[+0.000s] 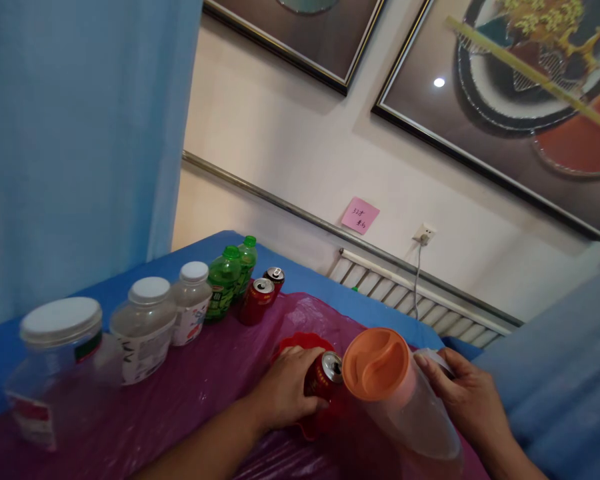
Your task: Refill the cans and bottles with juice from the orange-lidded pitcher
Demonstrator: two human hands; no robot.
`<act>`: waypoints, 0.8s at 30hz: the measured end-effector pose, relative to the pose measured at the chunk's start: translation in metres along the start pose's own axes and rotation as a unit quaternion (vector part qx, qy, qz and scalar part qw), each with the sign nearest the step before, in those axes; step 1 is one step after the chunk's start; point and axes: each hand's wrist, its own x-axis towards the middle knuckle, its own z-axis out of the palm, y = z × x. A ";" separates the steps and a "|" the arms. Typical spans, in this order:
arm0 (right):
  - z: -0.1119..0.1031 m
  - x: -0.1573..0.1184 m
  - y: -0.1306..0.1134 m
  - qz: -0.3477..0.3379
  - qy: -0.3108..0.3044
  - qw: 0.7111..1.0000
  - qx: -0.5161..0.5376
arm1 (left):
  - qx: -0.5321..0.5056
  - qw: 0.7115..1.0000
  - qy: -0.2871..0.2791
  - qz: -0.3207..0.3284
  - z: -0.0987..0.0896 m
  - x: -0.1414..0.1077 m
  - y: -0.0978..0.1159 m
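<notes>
My left hand is wrapped round a red can, which leans to the right over a red dish. Its open top faces the lid of a clear pitcher. With my right hand I grip the white handle of that pitcher, tilted so that its orange lid points up and left, close beside the can. Cloudy liquid shows low in the pitcher. Whether anything flows between the pitcher and the can cannot be made out.
Along the left stand a large clear jar, two white-capped bottles, two green bottles and two cans. Purple plastic covers the blue table. Behind are a radiator and a wall socket.
</notes>
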 end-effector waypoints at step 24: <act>0.003 -0.002 0.002 -0.014 0.009 1.000 -0.011 | 0.004 1.000 0.006 0.006 0.002 -0.001 -0.001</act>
